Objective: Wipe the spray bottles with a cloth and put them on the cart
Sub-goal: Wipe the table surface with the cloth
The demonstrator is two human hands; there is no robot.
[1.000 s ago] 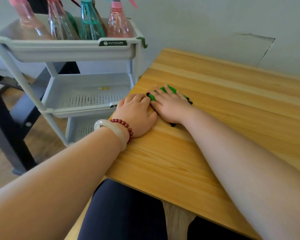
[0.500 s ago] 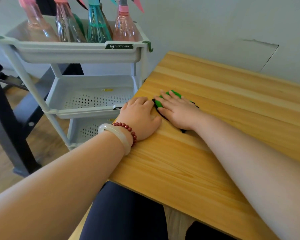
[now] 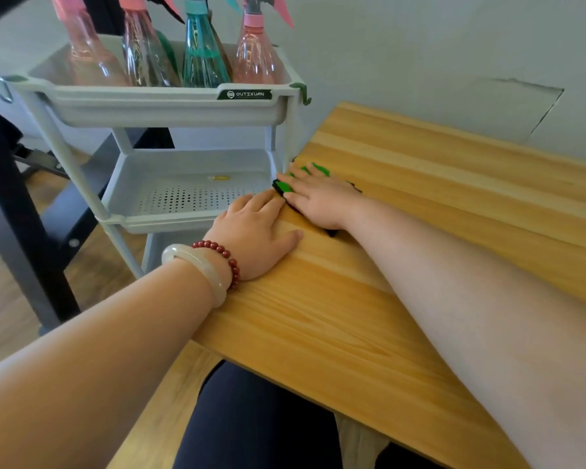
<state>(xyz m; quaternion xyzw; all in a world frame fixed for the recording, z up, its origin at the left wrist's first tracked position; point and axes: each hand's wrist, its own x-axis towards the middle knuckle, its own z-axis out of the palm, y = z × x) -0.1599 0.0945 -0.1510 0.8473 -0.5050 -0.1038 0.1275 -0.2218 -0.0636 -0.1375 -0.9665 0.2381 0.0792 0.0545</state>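
Right hand (image 3: 318, 201): flat, fingers straight, on cloth (image 3: 282, 186) by the cart (image 3: 170, 103).
Left hand (image 3: 256, 236): flat on table (image 3: 420, 198).
Cart top: I see spray bottles (image 3: 203, 59).

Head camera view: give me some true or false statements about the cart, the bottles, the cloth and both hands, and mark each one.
1. Spray bottles stand in the top tray of the cart. True.
2. The right hand lies flat on a green cloth on the table. True.
3. The left hand holds a spray bottle. False: it rests on the table near the edge and holds nothing.
4. The middle tray is full of bottles. False: no bottles show in it.
5. A teal bottle lies on the table. False: it stands upright in the top tray.
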